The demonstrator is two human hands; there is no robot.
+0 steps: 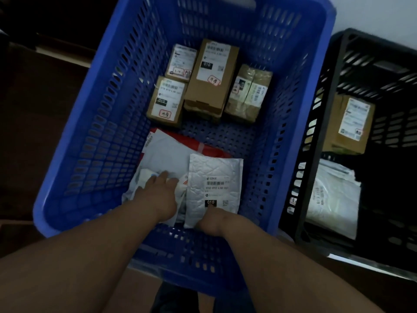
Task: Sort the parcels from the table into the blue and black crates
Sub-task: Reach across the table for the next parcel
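Note:
Both my arms reach down into the blue crate. My left hand lies with straight fingers on a pile of soft white and red mailer bags. My right hand grips the near edge of a silver bubble mailer marked 010; its fingers are hidden under the mailer. Several brown cardboard parcels with white labels lie at the crate's far end. The black crate stands to the right and holds a cardboard box and a white mailer bag.
A dark floor lies to the left of the blue crate. A white wall shows at the top right behind both crates. The two crates stand side by side, almost touching. Bare perforated floor shows in the middle of the blue crate.

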